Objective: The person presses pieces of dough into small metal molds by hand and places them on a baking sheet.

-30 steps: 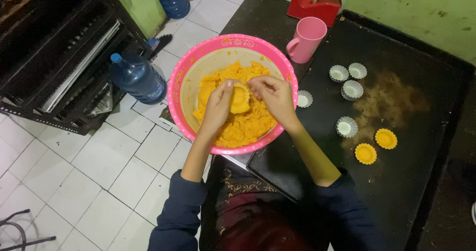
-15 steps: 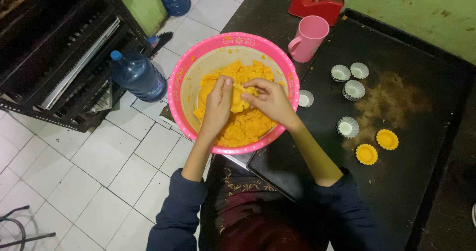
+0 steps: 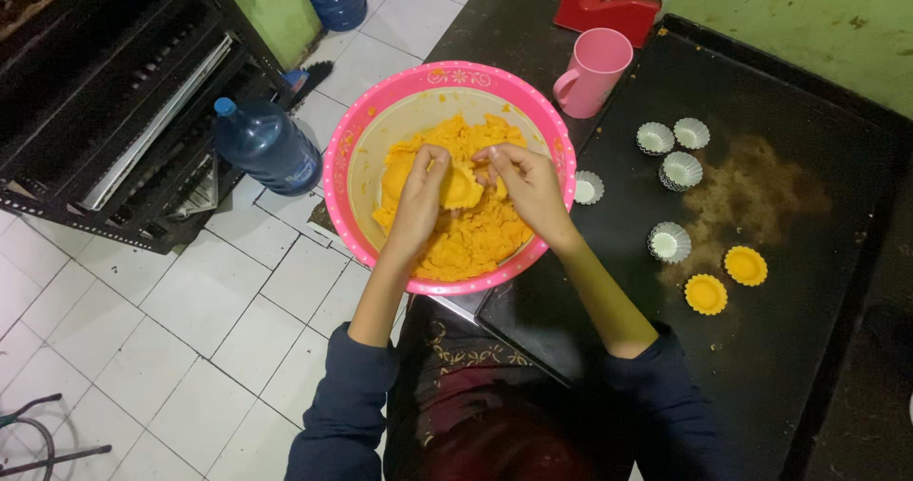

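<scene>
Both hands have drawn closer together over the pink bowl (image 3: 344, 158) since a moment ago. Now the left hand (image 3: 420, 194) and right hand (image 3: 526, 184) pinch a small lump of orange dough (image 3: 460, 186) between them, above the dough mass (image 3: 466, 239). Filled moulds (image 3: 725, 279) sit on the bench (image 3: 780, 367), well apart.

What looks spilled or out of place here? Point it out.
A brown powdery smear is spread across the dark tray, among the empty paper cups and beside two filled ones. A blue water bottle lies tipped on the floor. Both hands hold dough over the pink bowl.
</scene>
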